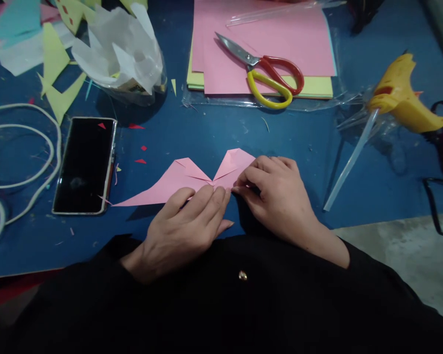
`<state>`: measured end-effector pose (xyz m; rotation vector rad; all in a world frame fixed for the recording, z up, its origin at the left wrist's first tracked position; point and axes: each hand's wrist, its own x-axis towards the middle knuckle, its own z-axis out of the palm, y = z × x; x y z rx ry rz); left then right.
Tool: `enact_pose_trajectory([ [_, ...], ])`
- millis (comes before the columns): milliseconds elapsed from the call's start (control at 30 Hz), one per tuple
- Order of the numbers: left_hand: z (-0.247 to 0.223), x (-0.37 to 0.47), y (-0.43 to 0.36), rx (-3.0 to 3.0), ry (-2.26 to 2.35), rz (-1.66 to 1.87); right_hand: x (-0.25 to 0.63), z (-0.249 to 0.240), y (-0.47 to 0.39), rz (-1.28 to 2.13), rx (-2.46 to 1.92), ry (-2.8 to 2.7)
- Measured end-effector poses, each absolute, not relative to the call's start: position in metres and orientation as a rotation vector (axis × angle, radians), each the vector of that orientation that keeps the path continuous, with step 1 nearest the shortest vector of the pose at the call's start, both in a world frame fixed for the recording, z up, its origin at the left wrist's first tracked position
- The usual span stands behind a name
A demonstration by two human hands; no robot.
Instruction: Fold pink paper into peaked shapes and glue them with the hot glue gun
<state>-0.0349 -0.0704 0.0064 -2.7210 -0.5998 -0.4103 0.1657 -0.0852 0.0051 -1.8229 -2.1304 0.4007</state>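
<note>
Where hands [221, 206] meet, pink paper [170, 187], phone [84, 164] near

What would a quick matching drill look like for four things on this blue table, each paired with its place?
Things:
1. folded pink paper
2. scissors
3. phone
4. glue gun

Places:
A. far right, on clear plastic wrap
B. on the stack of pink sheets
C. under the left hand and right hand
D. left of the hands, screen dark

Pairs: 1-C, 2-B, 3-D, 4-A
</note>
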Motion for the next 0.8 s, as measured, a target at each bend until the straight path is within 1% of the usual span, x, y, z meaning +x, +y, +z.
enact_pose_trajectory([
  [267,0.010,-0.030,-0.071,-2.735,-0.578,-0.365,0.187,0.009,-0.084,0.424,-1.874,-2.057],
  [567,0.010,-0.018,-0.069,-2.769,-0.574,-0.324,0.190,0.007,-0.084,0.442,-1.854,-2.059],
  [800,0.014,-0.013,-0.070,-2.766,-0.547,-0.302,0.202,0.009,-0.085,0.415,-1.917,-2.056],
])
